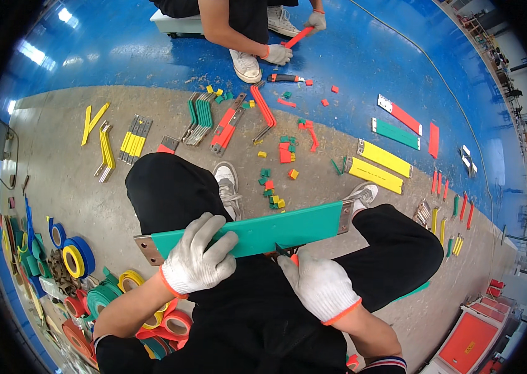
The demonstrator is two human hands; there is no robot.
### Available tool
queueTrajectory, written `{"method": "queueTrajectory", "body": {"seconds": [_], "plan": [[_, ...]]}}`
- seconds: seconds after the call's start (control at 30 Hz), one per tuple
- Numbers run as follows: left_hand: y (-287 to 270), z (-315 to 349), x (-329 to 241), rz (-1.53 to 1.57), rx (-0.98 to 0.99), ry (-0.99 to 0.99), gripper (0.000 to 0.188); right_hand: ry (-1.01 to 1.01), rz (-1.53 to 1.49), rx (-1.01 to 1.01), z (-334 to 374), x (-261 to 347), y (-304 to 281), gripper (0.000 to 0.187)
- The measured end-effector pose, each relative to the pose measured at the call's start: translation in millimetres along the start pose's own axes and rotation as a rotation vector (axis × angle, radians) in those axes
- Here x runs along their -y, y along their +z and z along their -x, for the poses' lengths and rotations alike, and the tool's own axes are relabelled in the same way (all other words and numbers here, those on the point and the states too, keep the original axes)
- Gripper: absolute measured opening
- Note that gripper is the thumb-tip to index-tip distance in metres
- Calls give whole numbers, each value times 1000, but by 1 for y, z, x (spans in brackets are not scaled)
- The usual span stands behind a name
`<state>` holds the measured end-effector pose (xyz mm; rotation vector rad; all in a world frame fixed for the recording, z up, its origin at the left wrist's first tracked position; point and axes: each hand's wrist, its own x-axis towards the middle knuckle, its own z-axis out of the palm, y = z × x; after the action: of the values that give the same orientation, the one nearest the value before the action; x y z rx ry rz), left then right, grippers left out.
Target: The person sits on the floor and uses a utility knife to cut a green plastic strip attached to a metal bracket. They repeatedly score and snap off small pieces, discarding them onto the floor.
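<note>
Though partly hidden, green bar (276, 229) seemingly lies under left hand (200, 257).

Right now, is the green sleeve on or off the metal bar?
On. The green sleeve covers the middle of the metal bar, leaving both ends bare.

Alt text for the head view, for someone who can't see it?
A gloved left hand rests on a green-covered metal bar above the wearer's lap; the gloved right hand holds a knife-like tool at the bar's near edge. Facing them, a co-worker holds a red strip; coloured bars lie on the floor.
</note>
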<state>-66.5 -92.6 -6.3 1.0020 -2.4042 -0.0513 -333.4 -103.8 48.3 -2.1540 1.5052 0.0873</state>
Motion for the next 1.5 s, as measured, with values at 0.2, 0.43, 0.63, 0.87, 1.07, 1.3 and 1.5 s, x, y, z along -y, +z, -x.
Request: {"method": "queueTrajectory", "body": {"seconds": [0.2, 0.43, 0.63, 0.87, 1.07, 1.3, 1.5], "plan": [[6, -1, -4, 22, -7, -100, 35, -27, -36, -25, -11, -4, 14, 47], [11, 5, -5, 2, -19, -13, 30, -133, -145, 262, 0, -43, -62, 36], [7, -5, -8, -37, 35, 40, 40, 387, -455, -323, -23, -131, -73, 34], [-8, -12, -19, -85, 74, -143, 64, 242, -862, 6, -48, -115, -42, 32], [-12, -35, -28, -191, 209, -61, 69, 231, -908, -78, -52, -107, -53, 35], [-2, -72, -37, -188, 361, -7, 71, 193, -880, -127, -59, -107, -44, 39], [-2, -99, -45, -143, 459, -42, 81, 162, -844, -247, -66, -107, -36, 47]]}}
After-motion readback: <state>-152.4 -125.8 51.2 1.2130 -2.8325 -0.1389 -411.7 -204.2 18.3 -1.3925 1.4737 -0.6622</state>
